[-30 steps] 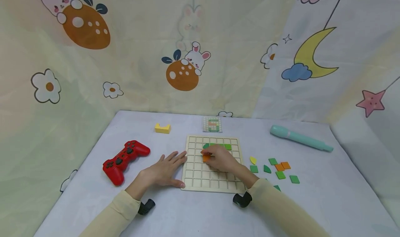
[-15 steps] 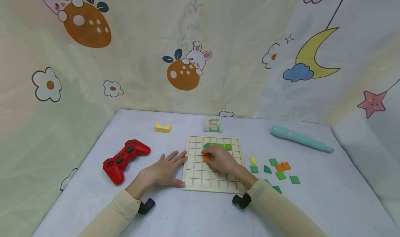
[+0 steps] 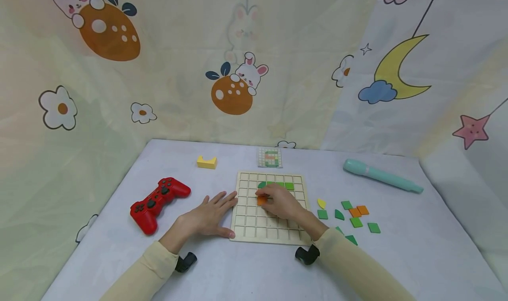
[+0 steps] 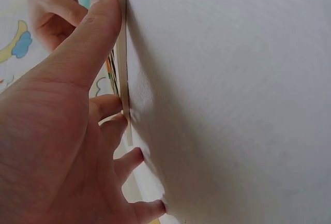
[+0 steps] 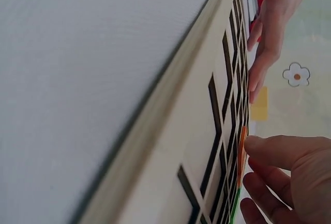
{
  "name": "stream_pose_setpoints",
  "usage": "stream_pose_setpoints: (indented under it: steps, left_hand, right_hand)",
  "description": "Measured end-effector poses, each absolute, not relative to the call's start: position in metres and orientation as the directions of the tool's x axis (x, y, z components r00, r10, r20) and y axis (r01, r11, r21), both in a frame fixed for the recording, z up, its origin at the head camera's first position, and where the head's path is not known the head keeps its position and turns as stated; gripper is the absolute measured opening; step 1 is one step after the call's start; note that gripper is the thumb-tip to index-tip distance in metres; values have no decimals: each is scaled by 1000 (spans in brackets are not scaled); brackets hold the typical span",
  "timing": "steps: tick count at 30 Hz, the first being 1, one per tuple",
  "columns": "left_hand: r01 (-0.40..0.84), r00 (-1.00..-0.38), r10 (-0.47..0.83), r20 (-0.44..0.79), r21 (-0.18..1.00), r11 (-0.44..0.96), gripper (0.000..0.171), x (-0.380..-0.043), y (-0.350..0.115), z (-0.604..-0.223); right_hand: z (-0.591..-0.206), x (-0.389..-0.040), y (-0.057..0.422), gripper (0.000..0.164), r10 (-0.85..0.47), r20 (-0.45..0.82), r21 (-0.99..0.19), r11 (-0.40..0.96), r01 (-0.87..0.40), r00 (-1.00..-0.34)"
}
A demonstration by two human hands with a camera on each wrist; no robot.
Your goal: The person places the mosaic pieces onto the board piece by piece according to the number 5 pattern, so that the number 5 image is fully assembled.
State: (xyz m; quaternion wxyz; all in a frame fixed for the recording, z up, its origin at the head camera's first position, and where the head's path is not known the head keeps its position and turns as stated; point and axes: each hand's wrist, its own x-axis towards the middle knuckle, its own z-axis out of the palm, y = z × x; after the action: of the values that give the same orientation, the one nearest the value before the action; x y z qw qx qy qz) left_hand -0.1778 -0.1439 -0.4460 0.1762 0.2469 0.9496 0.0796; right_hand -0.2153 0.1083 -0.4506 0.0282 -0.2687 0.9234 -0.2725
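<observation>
While bracing the grid board (image 3: 246, 228) at its left edge with a flat, wide-spread left hand (image 3: 210, 217), apparently busy fitting an orange tile (image 3: 261, 201) into a cell with the right hand (image 3: 281, 202). Holding right thumb and fingertips bent narrowly over that tile, just below the row of green tiles (image 3: 290, 186), with thumb touching orange in the right wrist view. Cannot tell whether pinching the tile or only pressing it down. Seemingly copying the pattern card (image 3: 270, 157) near the far edge of the counter (image 3: 238, 274), with a green row already laid and the orange part begun. Next, would probably need to seat this tile flush, lift the fingers away without nudging the green row, and check against the card. Then likely reach right, past the board, for the loose green tiles (image 3: 374, 228) or loose orange tiles (image 3: 363, 209), choosing by colour and shape.
</observation>
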Motion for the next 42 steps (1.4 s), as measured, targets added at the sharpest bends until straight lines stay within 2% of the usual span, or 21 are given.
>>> stream_pose_setpoints:
  steps: [5, 10, 19, 29, 34, 42]
  left_hand:
    - [439, -816, 497, -295, 242, 865, 99, -179, -144, -447]
    - [442, -815, 500, -293, 243, 863, 99, -178, -144, -446]
    - [439, -816, 501, -290, 254, 862, 98, -176, -144, -444]
    - [444, -811, 506, -292, 255, 859, 99, -177, -145, -444]
    - [446, -809, 506, -298, 249, 860, 100, -177, -146, -446]
    - [450, -805, 517, -290, 268, 852, 99, -178, -147, -449]
  right_hand:
    - [-445, -214, 119, 35, -473, 69, -575, 701, -422, -879]
    - [-443, -214, 151, 34, -433, 54, -609, 700, -373, -900]
    - [-443, -204, 253, 36, -321, 88, -555, 771, -314, -943]
    - [-444, -182, 352, 38, -154, 5, -502, 854, -136, -988]
    - [-449, -177, 370, 38, -172, 15, -483, 861, -158, -985]
    - [-451, -177, 371, 36, -206, 29, -464, 864, -196, -978]
